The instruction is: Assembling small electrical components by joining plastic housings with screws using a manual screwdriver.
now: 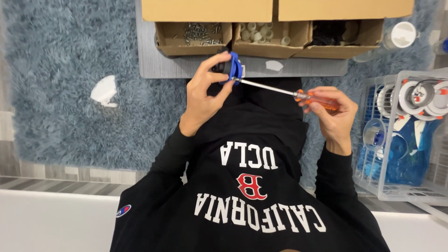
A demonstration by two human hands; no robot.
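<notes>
A: Overhead, looking down at a lap in a black sweatshirt. Left hand [205,91] closed around a small blue and black plastic part [232,67], thumb and fingers pinching its sides. Right hand [332,109] wrapped around the orange handle of a screwdriver [284,91], metal shaft slanting up and left, tip touching the blue piece.

B: And the feel of the part?

A: Probably light and stiff, moulded plastic, smooth enough to twist loose under the driver's push. Best held by the black body, just behind the blue bracket, away from the tip. Edges likely thin, so a firm pinch, no crushing.

B: The screwdriver?

A: Rigid, slim, light. Ribbed-looking translucent handle, good for grip; held near the front end, close to the shaft.

B: Surroundings?

A: Above the hands, a grey board [154,65] on a shaggy blue rug [60,70], carrying open cardboard boxes: one with metal screws [198,31], one with small white caps [259,32], one with black pieces [329,31]. At the right, a clear plastic bin [368,179] holding finished-looking white, orange and blue items. White scrap [105,91] on the rug at left.
</notes>
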